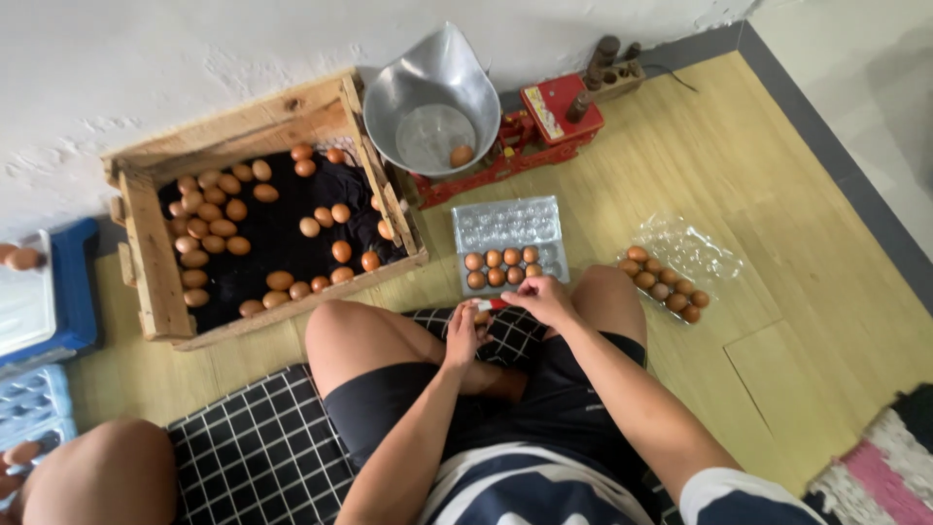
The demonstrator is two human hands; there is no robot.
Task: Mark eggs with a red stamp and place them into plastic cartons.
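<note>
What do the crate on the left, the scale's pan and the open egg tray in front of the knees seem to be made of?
Crate: rough unfinished wood, judging by visible grain, knots and plank joints.
Scale pan: probably bare metal, steel or aluminium; grey, smooth, with a dull sheen.
Egg tray: thin clear plastic, glossy, with moulded cups and the floor showing through.

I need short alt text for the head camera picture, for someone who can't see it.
A seated person's left hand holds a brown egg beside the right hand, just before a clear egg tray. A wooden crate of eggs sits left, a scale's metal bowl behind.
</note>
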